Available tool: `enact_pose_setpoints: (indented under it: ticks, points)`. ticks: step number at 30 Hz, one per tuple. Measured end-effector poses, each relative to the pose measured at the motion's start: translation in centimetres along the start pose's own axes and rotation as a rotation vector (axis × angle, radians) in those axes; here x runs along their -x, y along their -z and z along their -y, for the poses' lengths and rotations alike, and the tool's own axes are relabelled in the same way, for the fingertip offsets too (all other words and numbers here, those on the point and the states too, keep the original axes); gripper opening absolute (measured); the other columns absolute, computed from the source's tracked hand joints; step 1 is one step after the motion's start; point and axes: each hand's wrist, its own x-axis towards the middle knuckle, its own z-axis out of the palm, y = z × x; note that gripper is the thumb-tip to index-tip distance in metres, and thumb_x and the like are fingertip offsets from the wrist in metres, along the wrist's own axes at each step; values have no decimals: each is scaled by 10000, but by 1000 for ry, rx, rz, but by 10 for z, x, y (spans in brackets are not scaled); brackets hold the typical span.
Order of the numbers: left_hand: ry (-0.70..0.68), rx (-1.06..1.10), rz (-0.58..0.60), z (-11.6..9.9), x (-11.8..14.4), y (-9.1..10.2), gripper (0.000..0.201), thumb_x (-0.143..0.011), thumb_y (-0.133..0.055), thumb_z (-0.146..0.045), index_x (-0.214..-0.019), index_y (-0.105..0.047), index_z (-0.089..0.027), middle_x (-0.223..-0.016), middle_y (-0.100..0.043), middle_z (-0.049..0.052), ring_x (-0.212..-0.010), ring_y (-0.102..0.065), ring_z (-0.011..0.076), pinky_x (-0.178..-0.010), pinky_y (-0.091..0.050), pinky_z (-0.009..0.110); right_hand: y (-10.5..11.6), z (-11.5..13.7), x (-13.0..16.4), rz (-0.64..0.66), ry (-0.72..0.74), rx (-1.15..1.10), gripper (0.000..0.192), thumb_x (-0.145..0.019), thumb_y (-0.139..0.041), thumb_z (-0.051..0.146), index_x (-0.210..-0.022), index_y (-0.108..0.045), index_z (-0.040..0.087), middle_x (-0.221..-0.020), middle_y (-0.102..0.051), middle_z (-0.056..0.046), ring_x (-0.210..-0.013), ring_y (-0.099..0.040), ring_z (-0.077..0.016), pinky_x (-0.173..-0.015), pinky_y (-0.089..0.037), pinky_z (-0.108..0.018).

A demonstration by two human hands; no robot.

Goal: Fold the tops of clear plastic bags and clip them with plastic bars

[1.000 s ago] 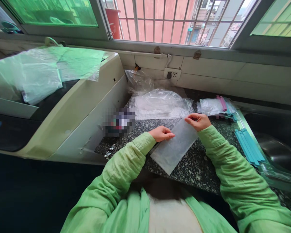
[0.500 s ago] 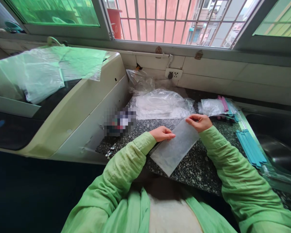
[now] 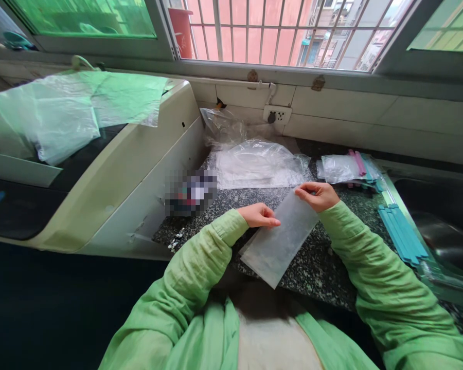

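**Lower corner of the translucent plastic sheet [image 3: 283, 244] dips nearer the person**

Compared with half a second ago, the sheet's bottom corner sits lower, and a second layer shows more plainly along its left side. The layers seem to be parting, so I judge this as handling in place. The left hand [image 3: 259, 215] pinches the sheet's left side; the right hand [image 3: 317, 196] grips its upper corner. The sheet slants between them above the counter [image 3: 327, 272], its low corner near the front edge; whether it overhangs, I cannot tell. Speckled stone shows rightward toward the teal strips [image 3: 402, 235] beside the sink. Behind, room is tighter: the clear bag pile [image 3: 260, 162] lies close to the upper corner.
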Motion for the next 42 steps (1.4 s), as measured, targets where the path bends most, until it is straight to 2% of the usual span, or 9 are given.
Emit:
enact_pose_setpoints:
  ticks: [4, 7, 10, 16, 25, 36, 39, 42]
  points:
    - [-12, -29, -79, -1, -1, 0, 470, -648, -530, -561, -578, -545, -96, -474, -385, -44, -473, -308, 51, -467, -223, 215, -7, 4, 3, -4, 27, -6, 285, -651, -530, 423, -560, -607, 164, -521, -592, -17, -475, -507, -121, -465, -397, -237]
    - [-55, 17, -179, -2, -3, -2, 459, -674, -501, -542, -613, -559, -91, -502, -414, -38, -484, -318, 51, -476, -241, 209, -12, 8, 6, -23, 41, 9, 297, -666, -525, 433, -567, -616, 168, -534, -609, -16, -485, -513, -118, -476, -403, -232]
    - [-74, 47, -222, 0, -6, -3, 435, -692, -487, -510, -619, -572, -89, -518, -455, -24, -495, -344, 56, -497, -275, 209, -15, 10, 7, -40, 55, 26, 297, -676, -523, 433, -570, -622, 173, -551, -624, -18, -498, -523, -121, -492, -413, -233]
    - [-67, 38, -228, 4, -8, -3, 376, -723, -490, -435, -612, -576, -87, -491, -450, -23, -501, -368, 63, -504, -299, 202, -14, 12, 8, -38, 67, 44, 283, -683, -523, 418, -566, -620, 179, -552, -625, -17, -503, -527, -123, -504, -422, -237]
    - [-44, 106, -272, -1, -10, -10, 296, -718, -519, -390, -666, -529, -98, -492, -362, -62, -471, -297, 44, -443, -230, 184, -20, 9, 9, -35, 79, 24, 282, -695, -514, 403, -582, -618, 167, -563, -622, -23, -513, -525, -122, -519, -427, -236]
    - [-31, 95, -278, 2, -15, -10, 211, -730, -506, -256, -602, -569, -101, -505, -502, -32, -502, -392, 57, -513, -312, 189, -32, -4, 9, -10, 56, 75, 299, -701, -508, 419, -614, -619, 155, -558, -611, -24, -502, -514, -113, -516, -428, -233]
    - [-30, 112, -302, 3, -16, -9, 212, -724, -511, -263, -597, -567, -103, -492, -482, -40, -489, -378, 55, -510, -302, 193, -30, -7, 11, -52, 30, 96, 268, -688, -530, 405, -668, -636, 160, -626, -643, -37, -549, -550, -128, -555, -453, -248]
    - [-12, 132, -330, 4, -17, -9, 228, -725, -500, -287, -604, -559, -103, -454, -411, -58, -444, -324, 49, -471, -258, 198, -16, -10, 21, -135, -18, 141, 257, -689, -536, 395, -730, -652, 168, -707, -665, -49, -612, -581, -148, -599, -465, -269]
